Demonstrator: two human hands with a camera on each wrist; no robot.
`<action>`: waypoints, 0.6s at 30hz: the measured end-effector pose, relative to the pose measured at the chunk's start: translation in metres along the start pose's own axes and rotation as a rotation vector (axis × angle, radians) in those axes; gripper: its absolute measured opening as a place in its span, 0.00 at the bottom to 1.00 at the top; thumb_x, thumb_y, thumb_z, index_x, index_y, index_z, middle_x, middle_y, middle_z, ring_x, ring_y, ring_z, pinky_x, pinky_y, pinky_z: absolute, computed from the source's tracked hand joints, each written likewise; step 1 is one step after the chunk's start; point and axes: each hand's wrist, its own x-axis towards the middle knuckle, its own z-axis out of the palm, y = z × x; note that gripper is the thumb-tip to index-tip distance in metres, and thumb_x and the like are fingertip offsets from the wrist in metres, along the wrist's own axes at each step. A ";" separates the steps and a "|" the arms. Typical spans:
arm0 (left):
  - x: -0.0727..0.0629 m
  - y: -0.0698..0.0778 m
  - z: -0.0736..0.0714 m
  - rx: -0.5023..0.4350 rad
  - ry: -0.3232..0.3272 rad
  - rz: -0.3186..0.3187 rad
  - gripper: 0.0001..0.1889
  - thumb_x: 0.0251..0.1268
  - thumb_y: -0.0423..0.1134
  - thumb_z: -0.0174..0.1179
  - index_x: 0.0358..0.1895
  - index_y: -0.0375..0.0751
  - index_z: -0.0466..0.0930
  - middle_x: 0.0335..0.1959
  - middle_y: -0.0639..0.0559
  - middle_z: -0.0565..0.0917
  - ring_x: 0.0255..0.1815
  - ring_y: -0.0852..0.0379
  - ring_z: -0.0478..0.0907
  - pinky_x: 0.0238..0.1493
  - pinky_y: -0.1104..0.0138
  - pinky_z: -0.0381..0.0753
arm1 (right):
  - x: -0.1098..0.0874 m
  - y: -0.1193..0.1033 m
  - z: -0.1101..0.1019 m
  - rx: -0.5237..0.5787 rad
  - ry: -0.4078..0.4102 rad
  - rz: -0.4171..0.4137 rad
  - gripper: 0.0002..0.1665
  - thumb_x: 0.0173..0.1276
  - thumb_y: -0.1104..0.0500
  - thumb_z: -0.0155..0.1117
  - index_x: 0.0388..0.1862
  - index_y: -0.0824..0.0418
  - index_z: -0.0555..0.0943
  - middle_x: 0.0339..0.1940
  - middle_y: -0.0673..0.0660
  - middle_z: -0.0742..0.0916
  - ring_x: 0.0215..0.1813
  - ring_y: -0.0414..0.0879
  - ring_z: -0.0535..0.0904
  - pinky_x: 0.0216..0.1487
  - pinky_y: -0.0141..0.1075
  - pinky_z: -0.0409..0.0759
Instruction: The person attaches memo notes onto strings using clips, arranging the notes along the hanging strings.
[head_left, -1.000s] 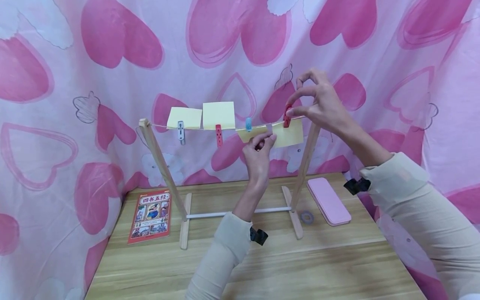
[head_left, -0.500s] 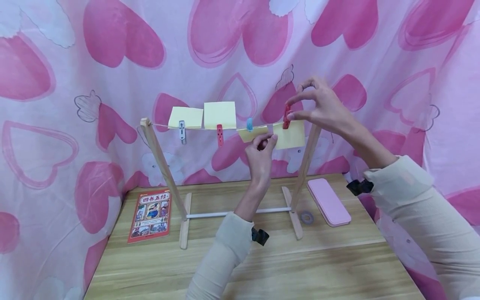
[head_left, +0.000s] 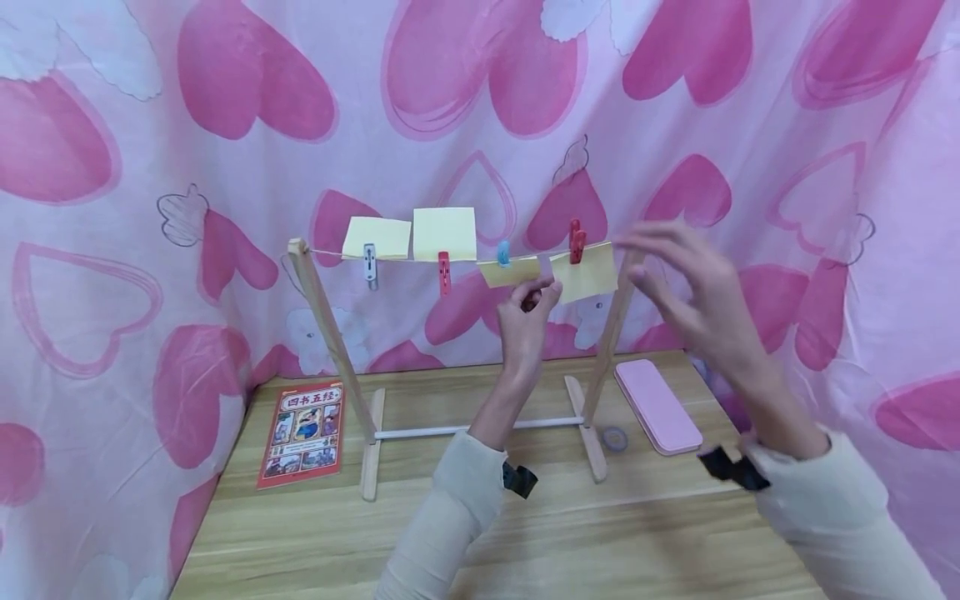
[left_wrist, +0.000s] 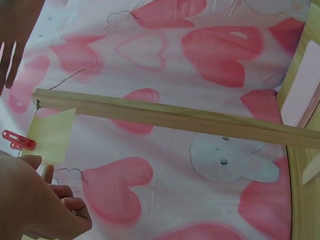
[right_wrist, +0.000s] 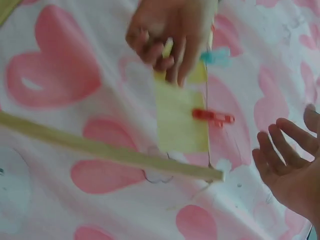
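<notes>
In the head view, my left hand [head_left: 523, 329] is at the left edge of a yellow sticky note [head_left: 588, 271] and pinches it between thumb and finger. A red clothespin [head_left: 577, 243] clips this note to the string. My right hand [head_left: 697, 308], blurred, is beside the right post, fingers spread and holding nothing. In the right wrist view, the right hand [right_wrist: 292, 165] is apart from the red clothespin [right_wrist: 214, 117]. The left wrist view shows my left hand [left_wrist: 45, 200] at the note's [left_wrist: 52, 137] edge.
A wooden stand with a left post [head_left: 330, 333] and right post [head_left: 611, 342] holds the string. More notes hang from a white clothespin [head_left: 370, 265], a red one [head_left: 444, 273] and a blue one [head_left: 503, 253]. A booklet [head_left: 302, 433], tape roll [head_left: 615, 438] and pink case [head_left: 658, 407] lie on the table.
My right hand has let go of the red clothespin and moved right and down, away from the string. The clothespin stays clipped on the note. My left hand has hardly moved.
</notes>
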 end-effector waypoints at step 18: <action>-0.078 -0.065 -0.170 0.743 0.006 0.266 0.13 0.87 0.34 0.56 0.61 0.34 0.88 0.56 0.37 0.91 0.56 0.39 0.89 0.57 0.52 0.91 | -0.100 0.023 0.057 -0.123 -0.163 -0.330 0.26 0.94 0.50 0.45 0.34 0.54 0.83 0.29 0.43 0.81 0.32 0.36 0.75 0.34 0.31 0.76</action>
